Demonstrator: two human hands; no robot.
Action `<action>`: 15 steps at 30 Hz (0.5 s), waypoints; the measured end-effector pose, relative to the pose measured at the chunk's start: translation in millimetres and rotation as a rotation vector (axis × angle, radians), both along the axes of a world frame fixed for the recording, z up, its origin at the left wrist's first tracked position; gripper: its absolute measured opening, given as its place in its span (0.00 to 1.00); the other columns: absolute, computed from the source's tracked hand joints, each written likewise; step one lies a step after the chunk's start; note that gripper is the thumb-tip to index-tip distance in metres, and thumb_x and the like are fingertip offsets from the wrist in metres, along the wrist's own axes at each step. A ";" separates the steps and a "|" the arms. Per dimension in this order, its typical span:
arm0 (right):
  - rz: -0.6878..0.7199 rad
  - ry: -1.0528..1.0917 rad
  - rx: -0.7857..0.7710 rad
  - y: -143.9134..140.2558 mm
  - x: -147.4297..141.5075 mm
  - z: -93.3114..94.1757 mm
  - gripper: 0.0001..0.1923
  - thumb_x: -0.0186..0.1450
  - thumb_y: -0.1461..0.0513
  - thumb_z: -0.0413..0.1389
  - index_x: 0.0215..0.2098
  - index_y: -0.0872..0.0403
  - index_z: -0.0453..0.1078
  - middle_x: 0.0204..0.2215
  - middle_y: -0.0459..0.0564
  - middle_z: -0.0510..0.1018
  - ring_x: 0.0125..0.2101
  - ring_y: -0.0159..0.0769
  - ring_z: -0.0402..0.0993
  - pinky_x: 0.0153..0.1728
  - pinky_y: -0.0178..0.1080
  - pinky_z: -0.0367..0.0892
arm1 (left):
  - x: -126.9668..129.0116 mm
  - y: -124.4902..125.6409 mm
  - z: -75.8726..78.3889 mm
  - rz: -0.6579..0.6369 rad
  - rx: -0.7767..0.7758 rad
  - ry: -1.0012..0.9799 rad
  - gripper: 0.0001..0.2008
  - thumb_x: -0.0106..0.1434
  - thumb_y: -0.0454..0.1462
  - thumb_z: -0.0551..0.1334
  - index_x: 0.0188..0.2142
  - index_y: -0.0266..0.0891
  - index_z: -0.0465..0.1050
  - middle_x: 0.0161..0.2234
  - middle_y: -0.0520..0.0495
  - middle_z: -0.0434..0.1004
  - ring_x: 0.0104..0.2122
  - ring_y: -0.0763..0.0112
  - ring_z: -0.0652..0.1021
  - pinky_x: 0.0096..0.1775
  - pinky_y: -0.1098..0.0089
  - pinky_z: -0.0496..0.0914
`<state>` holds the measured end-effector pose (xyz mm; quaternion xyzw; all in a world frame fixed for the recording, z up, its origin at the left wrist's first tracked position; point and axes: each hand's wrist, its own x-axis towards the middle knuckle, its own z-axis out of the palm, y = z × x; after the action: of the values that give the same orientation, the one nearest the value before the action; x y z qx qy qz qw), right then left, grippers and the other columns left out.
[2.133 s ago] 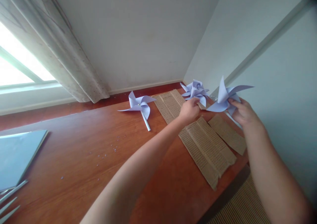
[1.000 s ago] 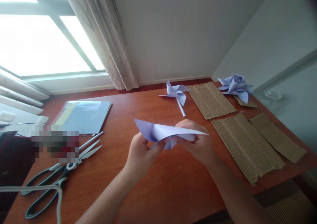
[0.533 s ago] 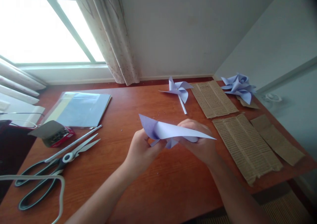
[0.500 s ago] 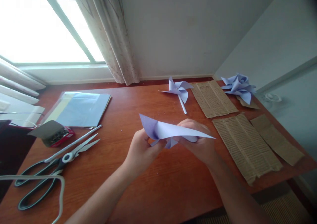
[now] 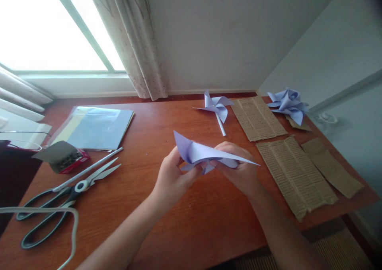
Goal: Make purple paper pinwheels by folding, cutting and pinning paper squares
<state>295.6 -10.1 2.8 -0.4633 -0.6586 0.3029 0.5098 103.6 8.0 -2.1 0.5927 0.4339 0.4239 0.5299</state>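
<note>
Between my hands, above the table, is a pale lilac paper pinwheel point(image 5: 203, 151) with curled, pointed blades. My left hand point(image 5: 176, 172) grips its left side, thumb pressing near the centre. My right hand point(image 5: 238, 168) is closed on the right side, its thumb beside the left thumb; the paper hides part of its fingers. Whatever lies at the pinwheel's centre is mostly covered by thumbs and folds. Beyond my hands lies a finished-looking pinwheel on a paper stick point(image 5: 221, 125).
Scissors point(image 5: 80, 187) and a rolled paper stick point(image 5: 89, 168) lie left, near a small red box point(image 5: 71, 164) and a plastic sleeve of paper point(image 5: 98, 129). A white cable point(image 5: 74, 226) crosses the near left corner. Cardboard pieces point(image 5: 295, 174) and stacked pinwheels point(image 5: 289, 103) lie right.
The pinwheel in my hands has tilted slightly, its left tip shifting up and right. Both thumbs have come closer together at its centre.
</note>
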 end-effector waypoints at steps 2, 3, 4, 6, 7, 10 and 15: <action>-0.020 0.003 -0.017 0.1 0.0 -2.8 0.03 0.63 0.62 0.65 0.35 0.50 0.76 0.32 0.45 0.81 0.33 0.36 0.77 0.35 0.38 0.71 | 3.1 -1.2 1.2 0.032 0.022 -0.038 0.13 0.58 0.36 0.70 0.39 0.39 0.69 0.35 0.49 0.77 0.36 0.68 0.78 0.38 0.70 0.75; -0.035 0.003 -0.023 0.1 0.1 -4.1 0.03 0.63 0.62 0.65 0.35 0.50 0.76 0.32 0.45 0.81 0.33 0.36 0.77 0.35 0.38 0.71 | 4.5 -1.7 1.8 0.046 0.040 -0.044 0.15 0.57 0.36 0.70 0.41 0.40 0.68 0.36 0.50 0.76 0.36 0.69 0.78 0.38 0.71 0.74; -0.049 0.001 -0.030 0.1 0.1 -5.1 0.03 0.63 0.62 0.65 0.35 0.50 0.76 0.32 0.45 0.81 0.33 0.36 0.77 0.35 0.38 0.71 | 5.6 -2.1 2.2 0.061 0.059 -0.044 0.16 0.57 0.35 0.70 0.42 0.41 0.67 0.36 0.50 0.76 0.36 0.69 0.78 0.39 0.71 0.75; -0.073 -0.004 -0.045 0.3 -0.1 -6.2 0.03 0.63 0.61 0.65 0.35 0.50 0.76 0.32 0.45 0.81 0.33 0.36 0.77 0.35 0.38 0.71 | 6.6 -2.6 2.2 0.089 0.101 -0.024 0.19 0.57 0.35 0.70 0.44 0.41 0.65 0.38 0.50 0.75 0.38 0.70 0.78 0.41 0.70 0.75; -0.082 -0.010 -0.050 0.5 -0.3 -6.3 0.03 0.63 0.61 0.65 0.36 0.50 0.76 0.32 0.45 0.81 0.33 0.37 0.77 0.35 0.38 0.71 | 6.4 -2.8 1.8 0.101 0.119 -0.007 0.19 0.58 0.35 0.70 0.45 0.42 0.64 0.39 0.50 0.75 0.38 0.70 0.78 0.42 0.70 0.75; -0.104 -0.046 -0.025 1.5 -0.6 -5.7 0.02 0.64 0.61 0.64 0.35 0.50 0.76 0.32 0.46 0.81 0.33 0.37 0.77 0.35 0.39 0.71 | 2.1 -3.0 1.5 0.156 0.216 0.066 0.20 0.59 0.35 0.70 0.46 0.42 0.63 0.41 0.48 0.73 0.40 0.69 0.77 0.43 0.67 0.74; -0.127 -0.079 0.021 3.2 -0.7 -6.1 0.02 0.64 0.61 0.64 0.35 0.49 0.76 0.32 0.46 0.81 0.33 0.37 0.77 0.35 0.38 0.71 | -9.8 -6.4 12.0 0.318 0.687 0.272 0.15 0.57 0.32 0.70 0.38 0.42 0.65 0.36 0.50 0.70 0.36 0.69 0.75 0.39 0.69 0.71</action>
<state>294.9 -7.0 -3.3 -0.5105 -0.6504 0.2447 0.5064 93.9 1.6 9.8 0.7114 0.4195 0.5387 0.1664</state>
